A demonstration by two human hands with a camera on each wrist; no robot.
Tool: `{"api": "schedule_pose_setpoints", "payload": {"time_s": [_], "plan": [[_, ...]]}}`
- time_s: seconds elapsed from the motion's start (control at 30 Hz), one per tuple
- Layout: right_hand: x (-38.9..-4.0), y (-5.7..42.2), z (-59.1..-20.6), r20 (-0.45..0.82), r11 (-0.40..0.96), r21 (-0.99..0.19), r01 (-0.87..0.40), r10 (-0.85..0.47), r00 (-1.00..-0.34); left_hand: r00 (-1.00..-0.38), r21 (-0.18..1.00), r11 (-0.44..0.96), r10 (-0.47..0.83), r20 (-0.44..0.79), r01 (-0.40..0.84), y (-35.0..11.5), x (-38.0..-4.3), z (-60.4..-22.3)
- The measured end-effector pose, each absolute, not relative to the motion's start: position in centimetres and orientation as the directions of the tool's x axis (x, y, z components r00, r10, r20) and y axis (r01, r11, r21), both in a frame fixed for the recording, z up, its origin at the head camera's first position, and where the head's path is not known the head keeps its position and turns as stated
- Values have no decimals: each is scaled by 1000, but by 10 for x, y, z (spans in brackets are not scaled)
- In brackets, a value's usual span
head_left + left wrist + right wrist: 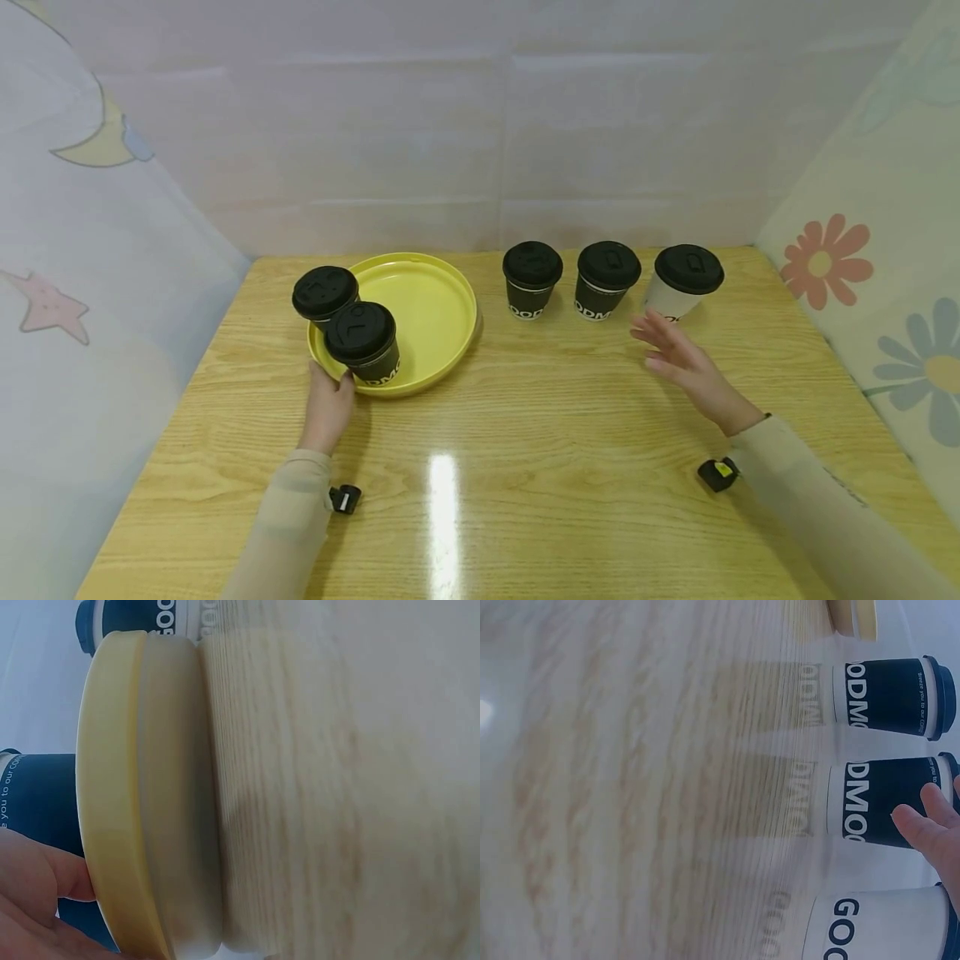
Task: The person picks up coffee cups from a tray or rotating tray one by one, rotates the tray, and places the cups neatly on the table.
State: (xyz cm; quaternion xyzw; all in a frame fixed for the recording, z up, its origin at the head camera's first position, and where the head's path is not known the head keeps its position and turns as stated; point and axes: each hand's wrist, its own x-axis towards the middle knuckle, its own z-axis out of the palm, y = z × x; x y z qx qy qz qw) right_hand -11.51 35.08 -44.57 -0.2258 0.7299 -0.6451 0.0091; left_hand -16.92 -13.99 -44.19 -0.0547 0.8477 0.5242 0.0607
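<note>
One white cup (667,301) is standing just beyond my right hand (690,371), fingers slightly apart; probably light, crushable, best held mid-wall. My left hand (328,410) is touching the plate (438,321); whether pinching, I cannot tell.

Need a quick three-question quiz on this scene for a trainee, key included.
1. How many lidded cups stand off the yellow tray?

2. True or false: in the head view, the white cup stands at the right end of its row.

3. Which hand is at the tray's rim?
A) left
B) right
C) both

Key:
1. Three.
2. True.
3. A: the left hand. The right hand is over by the white cup, fingers extended.
</note>
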Motion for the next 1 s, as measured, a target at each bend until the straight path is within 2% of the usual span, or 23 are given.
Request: {"api": "schedule_pose_setpoints", "payload": {"time_s": [0.63, 1.0], "plan": [[-124, 333, -448, 280, 38, -948, -316, -373, -885, -992, 892, 436, -16, -125, -120, -139, -171, -444], [-125, 327, -443, 281, 51, -945, -324, -384, -879, -982, 879, 441, -31, -186, -180, -139, -168, -441]]}}
